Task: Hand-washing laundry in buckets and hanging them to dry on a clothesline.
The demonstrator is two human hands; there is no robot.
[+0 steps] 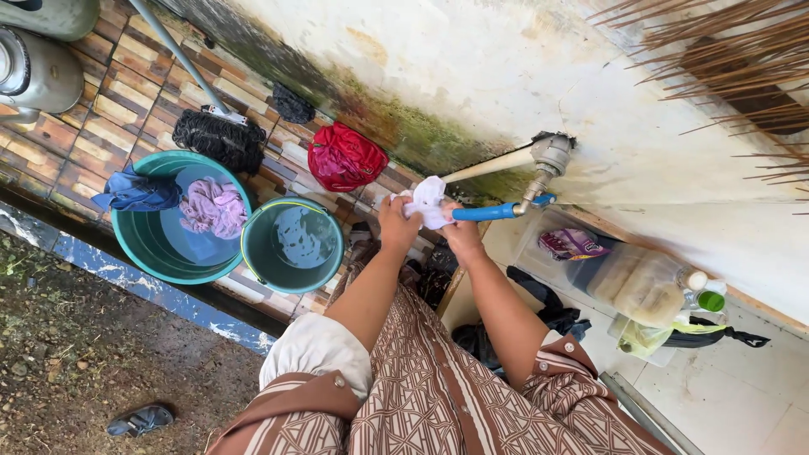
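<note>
My left hand [396, 226] and my right hand [463, 233] both grip a small white cloth [427, 200], bunched between them just under the blue spout [484, 212] of a wall tap [548, 160]. Below the hands stands a green bucket [257, 261] of water. Beside it a larger teal basin [126, 236] holds water and a pink garment [215, 206], with a blue garment [135, 192] draped over its rim.
A red bag [344, 157] and a black mop head [221, 140] with a long handle lie on the tiled floor by the stained wall. A clear plastic box [539, 253], a large bottle [645, 286] and a green-capped container [710, 301] sit at right. A sandal [139, 419] lies on the dirt.
</note>
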